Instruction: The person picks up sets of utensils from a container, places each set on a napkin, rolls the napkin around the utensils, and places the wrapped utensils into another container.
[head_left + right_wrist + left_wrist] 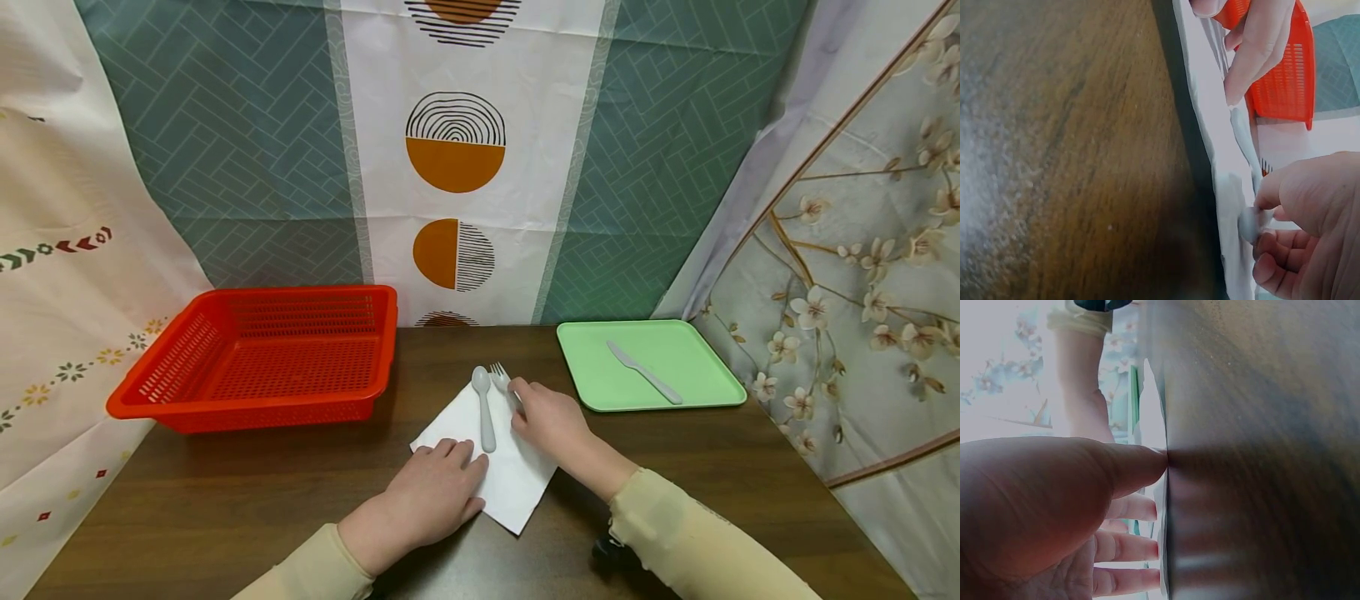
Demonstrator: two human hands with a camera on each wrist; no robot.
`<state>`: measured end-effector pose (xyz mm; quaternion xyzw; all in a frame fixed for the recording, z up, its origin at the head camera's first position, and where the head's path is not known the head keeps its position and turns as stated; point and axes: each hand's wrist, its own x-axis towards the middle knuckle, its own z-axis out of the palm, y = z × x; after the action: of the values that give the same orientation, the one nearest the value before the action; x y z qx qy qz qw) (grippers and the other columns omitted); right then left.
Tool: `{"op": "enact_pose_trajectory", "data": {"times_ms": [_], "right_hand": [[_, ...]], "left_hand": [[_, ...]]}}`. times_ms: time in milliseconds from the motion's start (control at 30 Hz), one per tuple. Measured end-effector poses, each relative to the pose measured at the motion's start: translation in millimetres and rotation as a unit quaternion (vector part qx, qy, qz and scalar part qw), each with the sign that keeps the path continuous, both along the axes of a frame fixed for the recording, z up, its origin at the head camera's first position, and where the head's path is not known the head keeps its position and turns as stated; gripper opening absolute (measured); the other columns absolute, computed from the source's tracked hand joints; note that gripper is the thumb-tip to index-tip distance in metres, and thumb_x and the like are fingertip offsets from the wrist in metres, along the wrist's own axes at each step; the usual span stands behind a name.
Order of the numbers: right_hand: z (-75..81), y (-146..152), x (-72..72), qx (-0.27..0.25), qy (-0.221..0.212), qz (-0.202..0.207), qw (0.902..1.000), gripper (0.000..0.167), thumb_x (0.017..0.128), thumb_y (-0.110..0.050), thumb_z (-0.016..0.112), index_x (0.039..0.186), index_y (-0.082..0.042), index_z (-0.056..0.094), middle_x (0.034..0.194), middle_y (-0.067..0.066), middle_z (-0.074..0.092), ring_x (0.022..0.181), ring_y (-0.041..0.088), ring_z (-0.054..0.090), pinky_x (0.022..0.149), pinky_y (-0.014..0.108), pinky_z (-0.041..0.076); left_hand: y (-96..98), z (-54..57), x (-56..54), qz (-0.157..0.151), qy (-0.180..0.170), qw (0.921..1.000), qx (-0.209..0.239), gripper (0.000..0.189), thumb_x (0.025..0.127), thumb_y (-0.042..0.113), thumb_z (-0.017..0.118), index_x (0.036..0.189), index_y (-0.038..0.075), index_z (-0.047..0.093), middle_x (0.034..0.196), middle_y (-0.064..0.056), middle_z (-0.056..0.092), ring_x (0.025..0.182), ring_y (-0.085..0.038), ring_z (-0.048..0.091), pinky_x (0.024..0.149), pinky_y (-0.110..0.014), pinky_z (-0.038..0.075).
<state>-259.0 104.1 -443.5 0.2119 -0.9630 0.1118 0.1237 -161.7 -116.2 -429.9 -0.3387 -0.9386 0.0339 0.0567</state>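
Note:
A white paper napkin lies turned cornerwise on the brown table. My left hand rests on its left side with the fingers extended; in the left wrist view the thumb comes down at the napkin's edge. A light grey spoon lies bowl-up and lengthwise on the napkin, just beyond the left fingertips. Right of the spoon, my right hand pinches a matching fork, tines pointing away. The right wrist view shows the fork's handle end between thumb and fingers, low over the napkin.
A red perforated plastic basket stands at the back left. To the back right is a light green tray, with a grey knife lying slantwise on it. Patterned cloths hang behind and along both sides of the table.

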Motion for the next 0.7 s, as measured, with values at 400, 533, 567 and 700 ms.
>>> {"op": "enact_pose_trajectory", "data": {"times_ms": [400, 533, 567, 700], "right_hand": [[-6.0, -3.7, -3.8, 0.007, -0.031, -0.013, 0.9994, 0.033, 0.096, -0.013, 0.080, 0.127, -0.007, 0.068, 0.098, 0.011, 0.074, 0.070, 0.023, 0.066, 0.064, 0.043, 0.056], [-5.8, -4.9, -3.8, 0.007, -0.032, -0.011, 0.9994, 0.032, 0.098, -0.014, 0.080, 0.127, -0.007, 0.069, 0.099, 0.011, 0.074, 0.071, 0.023, 0.067, 0.064, 0.043, 0.057], [-5.7, -5.0, -3.8, 0.009, -0.031, -0.011, 0.9994, 0.031, 0.099, -0.014, 0.080, 0.127, -0.007, 0.069, 0.099, 0.011, 0.075, 0.071, 0.023, 0.067, 0.065, 0.043, 0.057], [-4.3, -4.8, -2.5, 0.011, -0.033, -0.012, 0.9993, 0.030, 0.102, -0.019, 0.079, 0.128, -0.009, 0.071, 0.101, 0.009, 0.075, 0.073, 0.022, 0.068, 0.066, 0.043, 0.057]], "left_hand": [[-0.5, -1.9, 0.2, -0.004, 0.014, 0.9999, 0.003, 0.051, 0.099, 0.044, 0.080, 0.139, 0.013, 0.072, 0.128, -0.011, 0.067, 0.115, -0.031, 0.064, 0.088, -0.050, 0.059], [-0.3, -2.0, 0.0, -0.003, 0.014, 0.9999, 0.001, 0.052, 0.099, 0.044, 0.080, 0.139, 0.013, 0.071, 0.128, -0.011, 0.067, 0.115, -0.031, 0.064, 0.088, -0.050, 0.059], [-0.2, -2.0, -0.2, -0.003, 0.013, 0.9999, 0.000, 0.052, 0.099, 0.044, 0.080, 0.140, 0.013, 0.071, 0.129, -0.011, 0.067, 0.115, -0.031, 0.064, 0.088, -0.050, 0.059], [-0.1, -2.0, -0.8, -0.003, 0.011, 0.9999, -0.004, 0.053, 0.100, 0.045, 0.080, 0.141, 0.013, 0.071, 0.130, -0.011, 0.067, 0.116, -0.031, 0.064, 0.089, -0.049, 0.059]]}}
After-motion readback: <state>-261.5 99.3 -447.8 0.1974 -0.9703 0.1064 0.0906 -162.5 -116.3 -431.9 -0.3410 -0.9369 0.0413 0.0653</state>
